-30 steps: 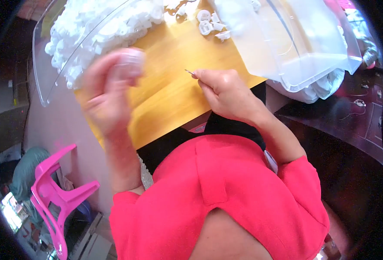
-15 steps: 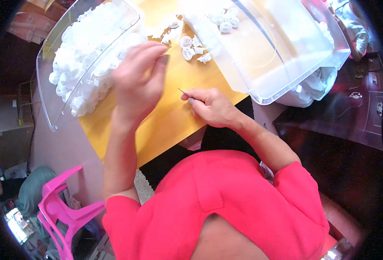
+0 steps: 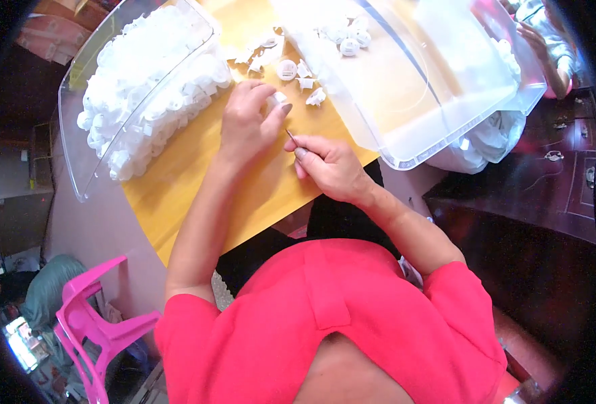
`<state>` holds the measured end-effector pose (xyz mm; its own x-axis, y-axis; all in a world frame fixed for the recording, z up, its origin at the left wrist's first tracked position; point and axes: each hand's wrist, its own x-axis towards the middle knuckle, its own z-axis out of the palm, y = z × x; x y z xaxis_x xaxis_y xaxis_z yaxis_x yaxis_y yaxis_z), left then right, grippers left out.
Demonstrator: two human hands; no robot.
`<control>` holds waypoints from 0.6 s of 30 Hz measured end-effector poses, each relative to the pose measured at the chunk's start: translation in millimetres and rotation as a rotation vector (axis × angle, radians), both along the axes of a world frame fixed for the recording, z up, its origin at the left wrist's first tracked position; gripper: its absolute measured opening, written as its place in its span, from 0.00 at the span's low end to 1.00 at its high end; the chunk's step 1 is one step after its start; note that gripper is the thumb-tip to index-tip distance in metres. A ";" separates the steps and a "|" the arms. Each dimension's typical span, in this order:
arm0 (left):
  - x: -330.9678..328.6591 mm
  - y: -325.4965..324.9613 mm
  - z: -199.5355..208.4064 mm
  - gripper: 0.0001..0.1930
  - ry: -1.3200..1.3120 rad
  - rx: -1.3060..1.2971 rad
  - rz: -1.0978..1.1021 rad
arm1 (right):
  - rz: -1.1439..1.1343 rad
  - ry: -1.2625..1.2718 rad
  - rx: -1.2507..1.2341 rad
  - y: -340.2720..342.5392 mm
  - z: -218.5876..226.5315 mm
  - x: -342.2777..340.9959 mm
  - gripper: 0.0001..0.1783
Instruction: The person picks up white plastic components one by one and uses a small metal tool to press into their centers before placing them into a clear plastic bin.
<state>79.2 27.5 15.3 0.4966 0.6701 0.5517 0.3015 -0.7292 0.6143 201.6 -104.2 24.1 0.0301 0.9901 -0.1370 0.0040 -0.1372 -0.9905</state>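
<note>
My left hand [image 3: 247, 124] is over the yellow table covering, its thumb and fingers pinching a small white plastic part [image 3: 279, 98]. Close by on the right, my right hand [image 3: 330, 165] grips a thin, dark, pointed tool [image 3: 291, 137]. Its tip points up and left, just below the left thumb; most of the tool is hidden in the fingers, so its kind is unclear. Beyond both hands lie several loose white plastic parts, among them a round cap-like one [image 3: 286, 69] and an angular one [image 3: 316, 97].
A clear bin [image 3: 77, 168] heaped with white parts stands at left. At right is a translucent bin [image 3: 405, 160] with several round parts, a white bag [image 3: 480, 145] beneath it. A pink chair [image 3: 82, 306] stands lower left. Another person's arm [image 3: 547, 64] shows at upper right.
My left hand has come down and right, close to the right hand, and now shows a white part in its pinch. One loose part has left the table. My right hand has barely moved.
</note>
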 end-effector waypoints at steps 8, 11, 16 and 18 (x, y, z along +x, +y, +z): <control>-42.2 -51.5 10.9 0.11 -0.431 -1.072 -0.121 | -0.050 -0.029 0.021 6.5 7.7 -9.7 0.11; -45.4 -54.7 11.8 0.16 -0.362 -1.007 -0.104 | -0.064 -0.026 0.075 14.2 10.7 -15.1 0.12; -56.4 -55.1 5.5 0.19 -0.637 -1.191 -0.232 | -0.054 0.127 -0.113 16.8 28.6 -18.2 0.08; -57.3 -55.1 2.5 0.18 -0.639 -1.174 -0.230 | -0.059 0.099 -0.116 17.7 27.6 -21.6 0.08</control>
<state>21.9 -27.5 17.8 0.5349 0.8379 -0.1086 -0.3249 0.3226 0.8890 180.0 -86.5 51.8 0.0684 0.9643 -0.2558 -0.1044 -0.2481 -0.9631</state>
